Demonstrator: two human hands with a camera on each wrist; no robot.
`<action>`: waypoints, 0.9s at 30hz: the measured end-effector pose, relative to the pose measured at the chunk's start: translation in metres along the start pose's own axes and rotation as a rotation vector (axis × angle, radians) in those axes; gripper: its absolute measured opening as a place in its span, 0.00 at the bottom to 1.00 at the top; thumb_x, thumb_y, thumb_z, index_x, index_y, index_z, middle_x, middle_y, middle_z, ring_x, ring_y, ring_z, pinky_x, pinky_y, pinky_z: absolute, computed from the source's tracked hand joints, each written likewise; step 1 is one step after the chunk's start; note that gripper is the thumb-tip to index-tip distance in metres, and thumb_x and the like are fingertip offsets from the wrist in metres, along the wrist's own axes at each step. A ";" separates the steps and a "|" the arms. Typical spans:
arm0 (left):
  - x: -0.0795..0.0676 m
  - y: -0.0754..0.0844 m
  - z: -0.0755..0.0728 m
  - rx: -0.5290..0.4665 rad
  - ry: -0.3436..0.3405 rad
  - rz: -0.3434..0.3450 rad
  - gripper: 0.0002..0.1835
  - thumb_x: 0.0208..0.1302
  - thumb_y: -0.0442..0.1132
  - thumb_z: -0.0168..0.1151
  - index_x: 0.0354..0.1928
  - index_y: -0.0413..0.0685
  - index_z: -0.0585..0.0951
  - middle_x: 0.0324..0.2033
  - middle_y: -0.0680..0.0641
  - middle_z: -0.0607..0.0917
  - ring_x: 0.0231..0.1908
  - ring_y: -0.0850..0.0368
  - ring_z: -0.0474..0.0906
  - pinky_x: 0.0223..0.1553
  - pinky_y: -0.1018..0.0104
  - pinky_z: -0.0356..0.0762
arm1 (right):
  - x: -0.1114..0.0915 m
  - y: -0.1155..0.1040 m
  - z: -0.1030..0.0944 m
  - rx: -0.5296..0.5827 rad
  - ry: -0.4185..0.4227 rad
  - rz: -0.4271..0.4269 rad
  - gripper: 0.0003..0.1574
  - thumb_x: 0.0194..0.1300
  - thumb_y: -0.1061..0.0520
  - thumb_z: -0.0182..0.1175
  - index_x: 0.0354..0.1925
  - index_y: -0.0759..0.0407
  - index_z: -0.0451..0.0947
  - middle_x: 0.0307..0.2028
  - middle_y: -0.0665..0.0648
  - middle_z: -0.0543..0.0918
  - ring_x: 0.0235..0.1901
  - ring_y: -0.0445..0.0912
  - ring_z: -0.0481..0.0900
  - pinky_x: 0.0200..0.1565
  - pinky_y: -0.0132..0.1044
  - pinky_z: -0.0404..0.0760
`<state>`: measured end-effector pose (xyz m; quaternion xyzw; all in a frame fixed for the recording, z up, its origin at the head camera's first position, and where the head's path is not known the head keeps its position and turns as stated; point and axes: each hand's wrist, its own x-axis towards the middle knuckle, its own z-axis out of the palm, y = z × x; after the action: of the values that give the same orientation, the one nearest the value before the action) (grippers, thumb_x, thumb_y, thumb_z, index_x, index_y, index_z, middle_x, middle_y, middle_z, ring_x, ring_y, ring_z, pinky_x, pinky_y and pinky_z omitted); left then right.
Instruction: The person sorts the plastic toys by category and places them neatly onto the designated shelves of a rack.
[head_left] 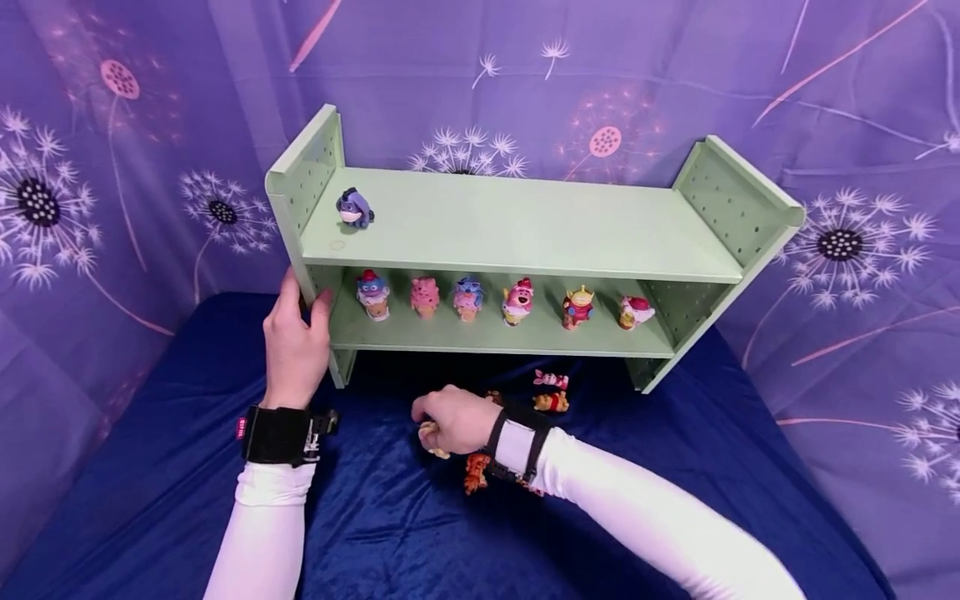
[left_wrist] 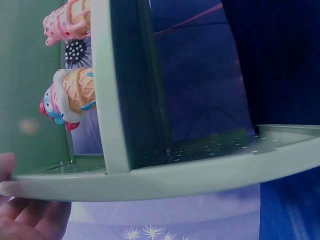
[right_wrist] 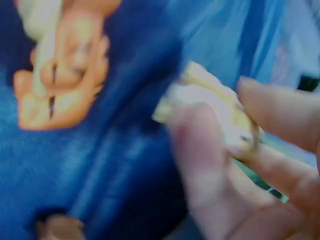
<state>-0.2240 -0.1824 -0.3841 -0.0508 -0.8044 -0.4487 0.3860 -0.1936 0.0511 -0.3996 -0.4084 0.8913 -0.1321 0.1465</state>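
My left hand (head_left: pixel 295 354) grips the left side panel of a pale green metal shelf (head_left: pixel 510 221), thumb inside and fingers outside. In the left wrist view, those fingertips (left_wrist: pixel 37 217) curl round the panel's edge. Below the lower shelf, my right hand (head_left: pixel 459 419) pinches a small pale yellow and white figurine (right_wrist: pixel 215 107) between thumb and fingers, just above the dark blue cloth. The figurine is blurred and partly hidden by the fingers. Close to that hand lies an orange tiger figurine (head_left: pixel 475 472). A blue-purple donkey figurine (head_left: pixel 356 209) sits on the top shelf's left end.
Several ice-cream-cone figurines, among them a pink one (head_left: pixel 424 297), stand in a row on the lower shelf. A pink piglet figurine (head_left: pixel 551 379) and a yellow bear figurine (head_left: pixel 552 402) lie on the blue cloth (head_left: pixel 375 525). Behind hangs a purple dandelion-print curtain (head_left: pixel 525 100).
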 end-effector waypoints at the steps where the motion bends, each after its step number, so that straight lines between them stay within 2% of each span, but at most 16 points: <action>1: 0.000 0.000 -0.001 -0.001 -0.002 -0.001 0.25 0.72 0.38 0.57 0.69 0.52 0.70 0.54 0.42 0.79 0.54 0.44 0.76 0.52 0.49 0.70 | -0.005 -0.004 -0.004 0.004 0.019 -0.047 0.07 0.61 0.55 0.68 0.35 0.53 0.78 0.26 0.42 0.76 0.28 0.36 0.73 0.34 0.25 0.70; 4: -0.002 -0.002 -0.001 0.000 -0.014 -0.004 0.26 0.72 0.38 0.58 0.70 0.53 0.69 0.55 0.42 0.78 0.54 0.44 0.76 0.53 0.49 0.70 | -0.025 -0.018 -0.017 0.007 0.061 -0.160 0.15 0.61 0.51 0.70 0.27 0.50 0.73 0.21 0.39 0.70 0.24 0.32 0.70 0.30 0.24 0.68; 7: -0.004 -0.002 -0.002 0.000 -0.020 -0.005 0.28 0.71 0.37 0.58 0.71 0.53 0.68 0.56 0.41 0.78 0.54 0.43 0.76 0.53 0.49 0.70 | -0.045 -0.035 -0.037 -0.022 0.090 -0.225 0.21 0.60 0.48 0.71 0.24 0.48 0.67 0.20 0.39 0.65 0.23 0.31 0.66 0.29 0.23 0.65; 12: -0.001 -0.001 -0.004 -0.007 -0.018 0.005 0.27 0.71 0.37 0.58 0.71 0.52 0.68 0.55 0.40 0.78 0.54 0.43 0.76 0.53 0.48 0.70 | -0.069 -0.065 -0.090 -0.111 0.156 -0.315 0.16 0.57 0.59 0.69 0.28 0.50 0.68 0.26 0.43 0.66 0.26 0.33 0.66 0.30 0.22 0.67; 16: -0.002 0.001 -0.003 -0.016 -0.021 0.014 0.26 0.72 0.37 0.58 0.70 0.50 0.68 0.54 0.39 0.78 0.53 0.43 0.76 0.52 0.49 0.70 | -0.079 -0.078 -0.140 -0.185 0.235 -0.321 0.11 0.57 0.61 0.68 0.35 0.52 0.74 0.30 0.44 0.71 0.30 0.35 0.70 0.34 0.24 0.70; 18: -0.002 0.001 -0.004 -0.015 -0.024 0.015 0.26 0.72 0.37 0.58 0.70 0.50 0.68 0.54 0.40 0.78 0.53 0.43 0.76 0.52 0.49 0.70 | -0.074 -0.081 -0.166 -0.217 0.295 -0.291 0.09 0.59 0.60 0.68 0.38 0.53 0.78 0.31 0.44 0.75 0.32 0.36 0.73 0.36 0.26 0.72; 20: -0.003 0.001 -0.005 -0.009 -0.024 0.011 0.26 0.72 0.38 0.58 0.70 0.50 0.69 0.54 0.39 0.78 0.54 0.42 0.76 0.53 0.48 0.70 | -0.065 -0.079 -0.193 -0.264 0.343 -0.223 0.09 0.61 0.56 0.68 0.40 0.53 0.81 0.31 0.45 0.78 0.32 0.37 0.75 0.36 0.28 0.74; 25: -0.002 -0.001 -0.004 -0.005 -0.019 0.003 0.26 0.71 0.37 0.59 0.69 0.50 0.69 0.54 0.39 0.78 0.54 0.42 0.75 0.53 0.48 0.69 | -0.026 -0.064 -0.246 -0.325 0.395 0.057 0.09 0.62 0.53 0.68 0.38 0.57 0.82 0.31 0.48 0.81 0.30 0.42 0.78 0.39 0.33 0.76; 27: -0.002 -0.001 -0.003 -0.009 -0.024 0.001 0.26 0.71 0.37 0.58 0.70 0.51 0.69 0.54 0.39 0.78 0.54 0.42 0.75 0.53 0.48 0.70 | -0.010 -0.057 -0.257 -0.275 0.409 0.153 0.10 0.63 0.53 0.68 0.35 0.58 0.81 0.32 0.50 0.81 0.28 0.42 0.80 0.38 0.33 0.76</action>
<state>-0.2216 -0.1844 -0.3852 -0.0585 -0.8070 -0.4514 0.3763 -0.2432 0.0526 -0.1405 -0.3208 0.9402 -0.0782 -0.0839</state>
